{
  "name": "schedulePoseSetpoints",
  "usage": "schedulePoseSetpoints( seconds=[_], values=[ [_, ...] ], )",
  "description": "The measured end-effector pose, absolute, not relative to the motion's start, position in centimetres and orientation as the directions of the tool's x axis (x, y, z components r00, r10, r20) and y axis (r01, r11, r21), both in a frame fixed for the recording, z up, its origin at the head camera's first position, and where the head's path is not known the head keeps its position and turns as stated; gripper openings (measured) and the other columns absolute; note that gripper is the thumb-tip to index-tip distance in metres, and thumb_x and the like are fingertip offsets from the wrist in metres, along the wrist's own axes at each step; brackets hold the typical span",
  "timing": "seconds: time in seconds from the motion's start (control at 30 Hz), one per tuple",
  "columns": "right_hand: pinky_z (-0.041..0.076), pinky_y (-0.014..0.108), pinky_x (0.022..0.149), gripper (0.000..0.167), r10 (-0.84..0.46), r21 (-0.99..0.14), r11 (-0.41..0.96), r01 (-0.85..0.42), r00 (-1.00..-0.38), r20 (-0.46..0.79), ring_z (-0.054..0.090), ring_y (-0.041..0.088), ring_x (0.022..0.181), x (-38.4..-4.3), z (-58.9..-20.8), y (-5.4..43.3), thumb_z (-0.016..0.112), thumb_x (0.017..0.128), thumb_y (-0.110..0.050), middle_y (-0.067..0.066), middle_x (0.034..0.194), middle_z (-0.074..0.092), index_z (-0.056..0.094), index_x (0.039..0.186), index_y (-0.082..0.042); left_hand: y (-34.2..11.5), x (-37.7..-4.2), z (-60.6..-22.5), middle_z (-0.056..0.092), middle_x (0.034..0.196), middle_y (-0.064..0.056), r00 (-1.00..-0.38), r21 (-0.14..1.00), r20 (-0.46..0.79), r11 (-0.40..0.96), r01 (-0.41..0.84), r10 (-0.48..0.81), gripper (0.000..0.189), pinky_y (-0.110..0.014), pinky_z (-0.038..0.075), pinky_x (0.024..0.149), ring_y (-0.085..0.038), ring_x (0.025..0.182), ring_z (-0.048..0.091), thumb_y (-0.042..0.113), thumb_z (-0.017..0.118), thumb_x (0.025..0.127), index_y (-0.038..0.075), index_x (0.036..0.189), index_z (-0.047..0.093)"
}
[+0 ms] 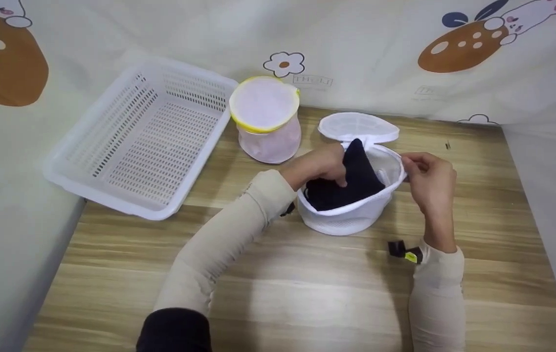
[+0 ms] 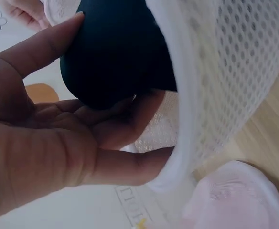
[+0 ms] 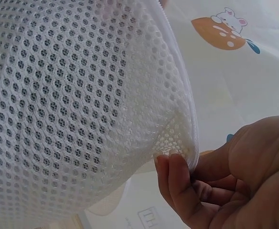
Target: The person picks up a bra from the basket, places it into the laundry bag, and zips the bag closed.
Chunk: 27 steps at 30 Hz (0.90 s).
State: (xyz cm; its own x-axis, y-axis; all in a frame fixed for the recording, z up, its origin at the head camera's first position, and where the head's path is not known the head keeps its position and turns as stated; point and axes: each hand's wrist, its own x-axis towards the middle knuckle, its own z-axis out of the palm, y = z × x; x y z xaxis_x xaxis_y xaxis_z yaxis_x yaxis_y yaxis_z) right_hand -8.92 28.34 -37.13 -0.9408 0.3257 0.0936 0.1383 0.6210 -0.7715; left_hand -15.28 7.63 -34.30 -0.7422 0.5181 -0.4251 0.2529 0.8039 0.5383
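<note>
A white mesh laundry bag (image 1: 344,222) stands on the table with its round lid (image 1: 358,126) folded back. Partly inside the mouth is a smooth black bra (image 1: 351,181), its lower part hidden by the mesh wall. My left hand (image 1: 324,164) reaches in from the left and holds the bra between thumb and fingers; in the left wrist view the thumb (image 2: 58,40) lies on its near side with fingers beneath. At the bag's right edge, my right hand (image 1: 429,178) pinches the zippered rim (image 3: 194,129) between thumb and fingertips.
A white slotted plastic basket (image 1: 180,195) sits at the back left. Beside it stands a pink mesh bag (image 1: 270,142) with a yellow-trimmed top. Printed curtains (image 1: 356,58) hang behind and at the sides of the wooden table (image 1: 307,303).
</note>
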Motion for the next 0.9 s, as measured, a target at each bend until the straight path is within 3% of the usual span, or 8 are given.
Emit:
schedulePoseSetpoints(
  seconds=[0.17,0.37,0.5,0.6,0.77,0.9],
  values=[
    [0.049,0.015,0.059,0.024,0.320,-0.756,0.642,0.128,-0.941,0.113,0.062,0.004,0.068,-9.0,-37.4,28.3,0.062,0.094,-0.020,0.016,0.093,0.070,0.072,0.102,0.000,7.7,-14.7,-33.6,0.061,0.112,-0.008,-0.747,0.471,-0.422,0.828,0.304,0.514,0.054,-0.028,0.046,0.087,-0.018,0.095,0.056,0.034,0.078,0.080,0.001,0.117,0.059],
    [0.048,0.014,0.059,0.024,0.316,-0.745,0.655,0.130,-0.942,0.114,0.061,0.006,0.070,-9.1,-37.4,28.4,0.061,0.094,-0.019,0.017,0.093,0.070,0.071,0.101,0.001,6.8,-14.4,-33.2,0.062,0.106,-0.006,-0.799,0.468,-0.377,0.841,0.271,0.468,0.052,-0.035,0.047,0.081,-0.019,0.089,0.056,0.048,0.064,0.088,0.006,0.117,0.059],
    [0.048,0.014,0.060,0.024,0.312,-0.739,0.661,0.129,-0.943,0.114,0.062,0.007,0.071,-9.1,-37.4,28.4,0.061,0.094,-0.019,0.017,0.093,0.070,0.071,0.102,0.001,5.6,-14.8,-33.4,0.063,0.095,-0.006,-0.887,0.491,-0.233,0.835,0.247,0.399,0.033,-0.037,0.049,0.076,-0.021,0.085,0.059,0.037,0.056,0.096,0.006,0.105,0.063],
    [0.049,0.014,0.060,0.024,0.309,-0.739,0.661,0.130,-0.945,0.110,0.062,0.008,0.071,-9.1,-37.4,28.5,0.061,0.095,-0.019,0.017,0.094,0.070,0.071,0.102,0.002,4.6,-15.2,-34.1,0.065,0.096,-0.009,-0.934,0.449,-0.143,0.863,0.233,0.327,0.021,-0.039,0.050,0.074,-0.025,0.088,0.062,0.024,0.058,0.095,0.005,0.099,0.065],
    [0.050,0.015,0.059,0.025,0.302,-0.748,0.651,0.129,-0.948,0.099,0.062,0.007,0.069,-9.0,-37.3,28.6,0.060,0.095,-0.019,0.018,0.095,0.069,0.070,0.104,0.003,3.5,-15.7,-35.8,0.064,0.102,-0.015,-0.952,0.385,-0.168,0.906,0.176,0.257,0.023,-0.042,0.052,0.074,-0.031,0.092,0.062,0.022,0.063,0.090,0.002,0.101,0.066],
    [0.049,0.015,0.059,0.024,0.299,-0.742,0.657,0.130,-0.949,0.098,0.062,0.006,0.069,-9.0,-37.4,28.6,0.061,0.095,-0.019,0.017,0.094,0.069,0.071,0.103,0.001,3.0,-16.1,-36.5,0.062,0.084,-0.008,-0.948,0.414,-0.177,0.894,0.171,0.264,0.018,-0.039,0.050,0.066,-0.024,0.078,0.060,0.022,0.064,0.087,0.006,0.079,0.063]
  ],
)
